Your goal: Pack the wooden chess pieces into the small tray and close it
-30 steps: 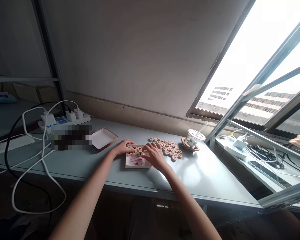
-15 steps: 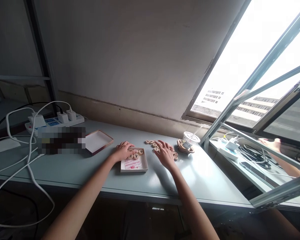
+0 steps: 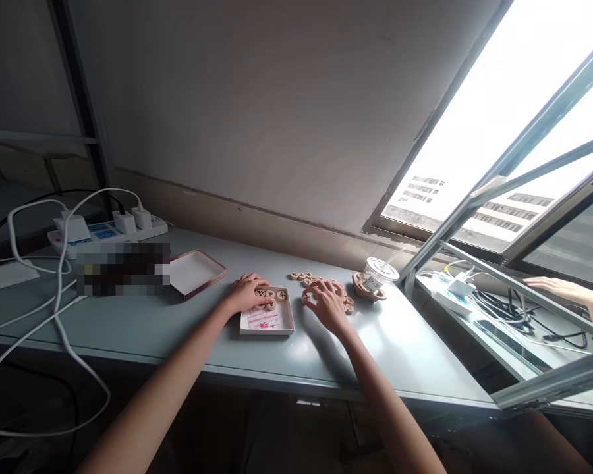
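An open, shallow box (image 3: 267, 331) stands on the table, with several round wooden Chinese chess pieces (image 3: 281, 295) along its far side and a red-marked plastic packet (image 3: 263, 320) in front of them. My left hand (image 3: 247, 294) reaches over the box's far left corner, thumb and fingers around a piece beside the others. To the right of the box, more pieces (image 3: 349, 307) lie loose in a cluster. My right hand (image 3: 329, 308) is above that cluster and hides part of it. Its thumb and forefinger close on one black-marked piece (image 3: 306, 297) at the near left.
The box lid (image 3: 196, 271) lies inner side up on the left. A clear cup with a straw (image 3: 379, 271) stands in a brown holder (image 3: 368, 288) at right. White cables and a power strip (image 3: 109, 236) occupy the far left. A metal frame (image 3: 432, 240) borders the right; beyond it, another hand (image 3: 563, 289) shows.
The pieces in the box now sit closer to a row along its far side, beside my left hand. My right hand's thumb and forefinger have come around one loose piece.
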The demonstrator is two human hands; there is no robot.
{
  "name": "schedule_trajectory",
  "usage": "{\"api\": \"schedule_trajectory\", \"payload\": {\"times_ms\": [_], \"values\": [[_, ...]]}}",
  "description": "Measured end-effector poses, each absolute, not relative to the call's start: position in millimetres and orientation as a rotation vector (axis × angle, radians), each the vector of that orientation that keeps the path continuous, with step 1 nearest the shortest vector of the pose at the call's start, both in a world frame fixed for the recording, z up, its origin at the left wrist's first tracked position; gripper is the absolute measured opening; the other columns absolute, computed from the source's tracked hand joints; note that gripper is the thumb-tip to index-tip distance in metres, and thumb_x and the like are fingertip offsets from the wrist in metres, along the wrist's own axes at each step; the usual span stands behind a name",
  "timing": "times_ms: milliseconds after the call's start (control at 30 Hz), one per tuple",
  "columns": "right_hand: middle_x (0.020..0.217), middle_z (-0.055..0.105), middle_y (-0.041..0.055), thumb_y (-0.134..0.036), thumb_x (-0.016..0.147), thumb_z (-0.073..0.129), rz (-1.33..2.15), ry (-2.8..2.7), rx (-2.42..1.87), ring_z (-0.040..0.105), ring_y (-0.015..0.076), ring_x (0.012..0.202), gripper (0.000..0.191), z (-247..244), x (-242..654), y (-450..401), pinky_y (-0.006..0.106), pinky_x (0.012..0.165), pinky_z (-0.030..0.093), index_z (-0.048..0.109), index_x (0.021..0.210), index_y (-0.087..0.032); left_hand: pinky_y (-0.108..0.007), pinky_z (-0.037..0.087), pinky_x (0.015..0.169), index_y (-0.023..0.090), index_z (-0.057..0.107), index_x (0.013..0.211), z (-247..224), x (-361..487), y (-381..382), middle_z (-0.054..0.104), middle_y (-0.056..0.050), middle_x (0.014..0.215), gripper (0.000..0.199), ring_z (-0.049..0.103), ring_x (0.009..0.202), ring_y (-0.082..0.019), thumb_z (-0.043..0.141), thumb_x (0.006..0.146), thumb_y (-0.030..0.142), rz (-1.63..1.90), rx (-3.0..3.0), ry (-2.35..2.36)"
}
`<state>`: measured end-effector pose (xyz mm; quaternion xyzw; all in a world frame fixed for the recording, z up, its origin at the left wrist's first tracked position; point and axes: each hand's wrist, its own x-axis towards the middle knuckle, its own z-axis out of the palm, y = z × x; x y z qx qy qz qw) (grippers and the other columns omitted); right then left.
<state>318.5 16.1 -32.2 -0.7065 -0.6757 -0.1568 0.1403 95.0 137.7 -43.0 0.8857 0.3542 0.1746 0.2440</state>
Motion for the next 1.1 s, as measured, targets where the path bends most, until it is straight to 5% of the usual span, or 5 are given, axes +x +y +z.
{"api": "schedule_trajectory", "payload": {"times_ms": [200, 567, 900, 1100], "values": [[0.103, 0.061, 0.0022, -0.045, 0.088, 0.046, -0.262, -1.990, -1.862, 0.049, 0.0203, 0.100, 0.025, -8, 276, 12, 0.036, 0.087, 0.030, 0.062, 0.099, -0.030, -0.032, 0.040, 0.090, 0.028, 0.064, 0.105, -45, 95, 137, 0.055, -0.004, 0.113, 0.045, 0.050, 0.106, -0.026, 0.057, 0.070, 0.055, 0.491, 2.432, 0.984], [0.096, 0.063, 0.0051, -0.037, 0.084, 0.054, -0.363, -2.125, -1.969, 0.048, 0.0233, 0.097, 0.019, -17, 253, 18, 0.041, 0.089, 0.026, 0.065, 0.096, -0.028, -0.035, 0.038, 0.091, 0.025, 0.064, 0.105, -50, 97, 140, 0.056, -0.006, 0.114, 0.046, 0.047, 0.109, -0.029, 0.057, 0.070, 0.055, 0.528, 2.406, 0.977], [0.094, 0.068, 0.0038, -0.033, 0.085, 0.054, -0.388, -2.218, -1.901, 0.047, 0.0246, 0.099, 0.022, -7, 251, 21, 0.044, 0.089, 0.024, 0.070, 0.072, -0.025, -0.034, 0.040, 0.089, 0.024, 0.064, 0.102, -47, 96, 138, 0.057, -0.006, 0.112, 0.043, 0.050, 0.106, -0.028, 0.058, 0.070, 0.053, 0.520, 2.411, 0.977], [0.108, 0.064, 0.0043, -0.042, 0.092, 0.038, -0.430, -1.934, -2.008, 0.049, 0.0226, 0.098, 0.034, 11, 302, 26, 0.040, 0.086, 0.028, 0.068, 0.099, -0.028, -0.035, 0.040, 0.093, 0.019, 0.063, 0.102, -55, 93, 145, 0.058, -0.008, 0.109, 0.047, 0.051, 0.107, -0.026, 0.041, 0.080, 0.055, 0.612, 2.217, 0.938]]}}
